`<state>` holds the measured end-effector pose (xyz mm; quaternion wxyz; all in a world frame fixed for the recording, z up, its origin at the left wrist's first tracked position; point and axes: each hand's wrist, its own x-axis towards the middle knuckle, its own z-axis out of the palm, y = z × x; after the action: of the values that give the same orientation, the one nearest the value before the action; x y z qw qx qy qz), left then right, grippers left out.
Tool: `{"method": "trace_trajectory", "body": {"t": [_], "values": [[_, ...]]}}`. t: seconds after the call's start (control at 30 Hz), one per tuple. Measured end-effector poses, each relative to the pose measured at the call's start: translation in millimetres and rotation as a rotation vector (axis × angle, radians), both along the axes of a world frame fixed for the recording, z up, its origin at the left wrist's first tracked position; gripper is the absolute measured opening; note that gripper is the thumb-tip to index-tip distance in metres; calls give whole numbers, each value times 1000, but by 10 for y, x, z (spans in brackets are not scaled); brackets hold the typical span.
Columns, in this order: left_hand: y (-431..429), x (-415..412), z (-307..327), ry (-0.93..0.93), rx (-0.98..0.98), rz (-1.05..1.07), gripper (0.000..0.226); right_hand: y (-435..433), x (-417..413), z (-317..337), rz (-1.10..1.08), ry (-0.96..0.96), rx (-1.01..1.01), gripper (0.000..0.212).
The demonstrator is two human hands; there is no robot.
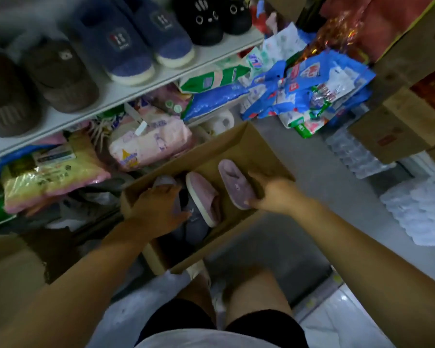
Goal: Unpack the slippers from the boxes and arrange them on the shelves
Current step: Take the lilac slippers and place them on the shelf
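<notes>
A grey floor (312, 159) is dimly lit; glossy white tiles (349, 317) are laid lower right, and brown cartons (392, 131) are stacked at right.

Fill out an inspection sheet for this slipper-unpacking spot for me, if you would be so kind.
Surface: white shelf carries brown slippers, blue slippers and black slippers in a row.
Job's things: open cardboard box stands on the floor; pink slipper and grey slipper lie inside.
Clutter: pink packet under the shelf, blue packets piled beside it.
Hands: right hand grips purple slipper over the box; left hand reaches in over pale slipper, grip not visible.
Cables: nothing seen.
Surroundings: stacked cartons on the right.
</notes>
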<state>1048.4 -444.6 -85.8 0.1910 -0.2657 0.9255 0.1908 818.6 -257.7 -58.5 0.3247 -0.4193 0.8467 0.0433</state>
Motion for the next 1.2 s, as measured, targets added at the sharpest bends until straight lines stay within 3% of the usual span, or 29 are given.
{"method": "trace_trajectory", "body": {"t": [0.3,0.47,0.7,0.93,1.13,1.2], "values": [[237,-496,-1117,-154,355,469,66,-423,-715,-1460,47,-212,160,74],[226,-858,-1645,-206,394,691,83,-633,-1110,-2242,25,-362,75,53],[-158,-1336,-2439,-159,327,910,81,-626,-1341,-3077,26,-453,104,67],[-376,-1618,-2860,-175,181,921,71,-555,-1427,-3345,-49,-421,11,48],[-381,-1521,-2877,-170,243,1020,59,-600,-1474,-3314,-137,-425,-74,46],[-305,-1449,-2757,-150,242,1091,55,-605,-1436,-3287,-201,-505,-84,49]]}}
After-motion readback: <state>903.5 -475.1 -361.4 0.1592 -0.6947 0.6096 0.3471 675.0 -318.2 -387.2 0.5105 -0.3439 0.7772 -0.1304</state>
